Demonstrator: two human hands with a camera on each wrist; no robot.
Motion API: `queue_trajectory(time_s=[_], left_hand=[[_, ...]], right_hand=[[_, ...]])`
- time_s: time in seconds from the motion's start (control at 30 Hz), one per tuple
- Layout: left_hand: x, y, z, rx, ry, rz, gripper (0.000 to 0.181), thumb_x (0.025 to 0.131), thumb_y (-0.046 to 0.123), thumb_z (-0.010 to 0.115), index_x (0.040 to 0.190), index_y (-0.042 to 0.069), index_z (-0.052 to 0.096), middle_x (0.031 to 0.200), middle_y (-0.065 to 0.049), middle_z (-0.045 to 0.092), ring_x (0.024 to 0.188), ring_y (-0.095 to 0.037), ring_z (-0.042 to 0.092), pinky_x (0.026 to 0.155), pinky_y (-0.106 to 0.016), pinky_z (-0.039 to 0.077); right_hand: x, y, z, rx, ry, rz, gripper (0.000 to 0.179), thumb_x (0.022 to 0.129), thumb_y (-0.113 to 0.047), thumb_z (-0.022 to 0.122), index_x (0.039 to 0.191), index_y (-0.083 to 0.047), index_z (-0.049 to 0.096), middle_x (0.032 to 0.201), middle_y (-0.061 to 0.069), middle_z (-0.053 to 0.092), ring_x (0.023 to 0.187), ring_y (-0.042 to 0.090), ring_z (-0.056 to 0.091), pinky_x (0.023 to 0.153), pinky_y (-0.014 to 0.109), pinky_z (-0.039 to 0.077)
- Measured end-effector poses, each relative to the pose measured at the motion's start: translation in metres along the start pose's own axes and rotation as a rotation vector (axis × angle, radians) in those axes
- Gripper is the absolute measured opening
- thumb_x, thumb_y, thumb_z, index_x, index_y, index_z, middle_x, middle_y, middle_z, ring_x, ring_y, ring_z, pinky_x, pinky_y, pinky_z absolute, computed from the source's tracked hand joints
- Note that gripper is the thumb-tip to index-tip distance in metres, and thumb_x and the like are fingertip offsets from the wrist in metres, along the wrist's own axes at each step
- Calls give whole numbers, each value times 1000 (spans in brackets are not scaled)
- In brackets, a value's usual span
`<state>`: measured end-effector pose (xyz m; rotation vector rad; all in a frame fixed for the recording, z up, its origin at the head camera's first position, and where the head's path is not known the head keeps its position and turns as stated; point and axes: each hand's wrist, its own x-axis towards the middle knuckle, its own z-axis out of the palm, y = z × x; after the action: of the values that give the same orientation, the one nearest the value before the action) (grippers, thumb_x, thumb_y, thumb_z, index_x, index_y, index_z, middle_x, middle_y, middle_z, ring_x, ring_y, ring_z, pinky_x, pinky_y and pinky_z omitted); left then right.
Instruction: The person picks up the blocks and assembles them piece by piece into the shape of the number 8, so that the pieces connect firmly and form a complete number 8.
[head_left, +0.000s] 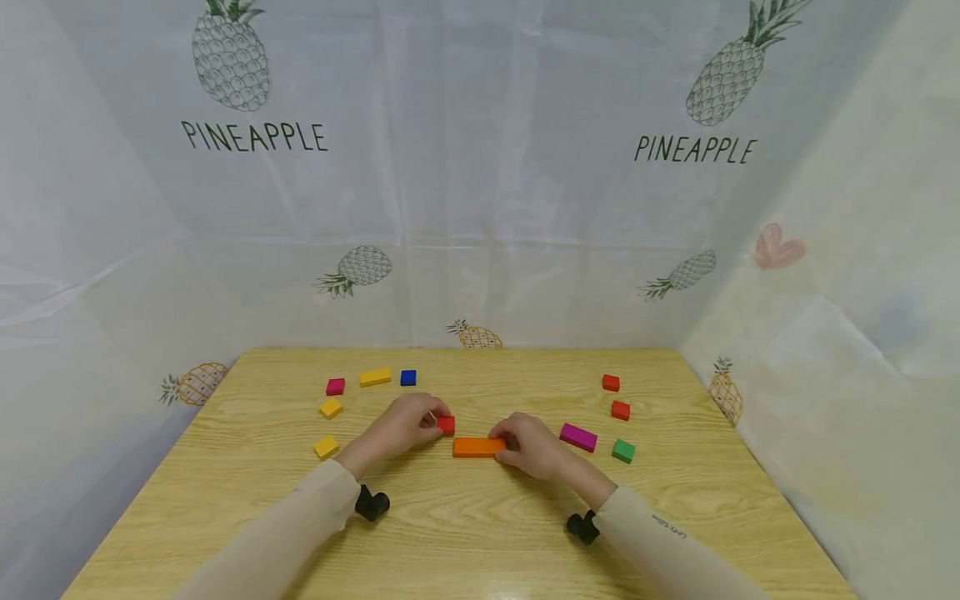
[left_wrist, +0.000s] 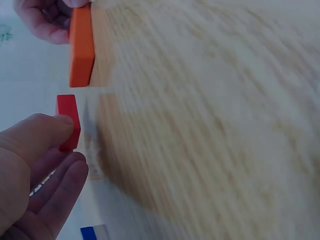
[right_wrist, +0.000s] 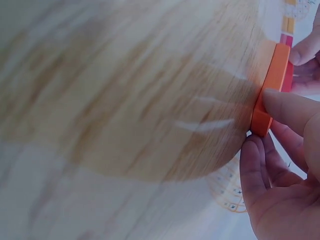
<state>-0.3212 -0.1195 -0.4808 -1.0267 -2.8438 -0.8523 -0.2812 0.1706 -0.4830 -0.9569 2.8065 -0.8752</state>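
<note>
Between thumb and fingers my left hand [head_left: 409,422] pinches a small red block [head_left: 447,425]; the left wrist view shows the thumb on the face of that red block [left_wrist: 68,120]. My right hand [head_left: 529,446] grips the right end of a long orange block [head_left: 477,447] near the middle of the table. In the right wrist view the thumb lies on top of the orange block [right_wrist: 274,85], with the other fingers behind and below. The red block is just beyond the orange block's left end, a small gap apart in the left wrist view.
At the left lie a pink block [head_left: 335,387], several yellow blocks [head_left: 375,377] and a blue block [head_left: 408,377]. A magenta block [head_left: 578,437], a green block [head_left: 623,451] and two red blocks [head_left: 611,382] lie at the right. A pineapple-print sheet [head_left: 480,192] hangs behind the wooden table [head_left: 480,525].
</note>
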Motion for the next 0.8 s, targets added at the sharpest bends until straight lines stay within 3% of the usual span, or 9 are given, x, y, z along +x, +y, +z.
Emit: queue_trajectory(time_s=[0.8], left_hand=[[-1, -4, 5, 41, -21, 12, 23, 95, 10, 80, 118, 9, 77, 107, -1, 74, 94, -16, 66, 89, -37, 58]], right_hand=[[1, 0, 1, 0, 8, -13, 21, 95, -8, 80, 116, -3, 75, 101, 5, 66, 86, 13, 55, 77, 28, 51]])
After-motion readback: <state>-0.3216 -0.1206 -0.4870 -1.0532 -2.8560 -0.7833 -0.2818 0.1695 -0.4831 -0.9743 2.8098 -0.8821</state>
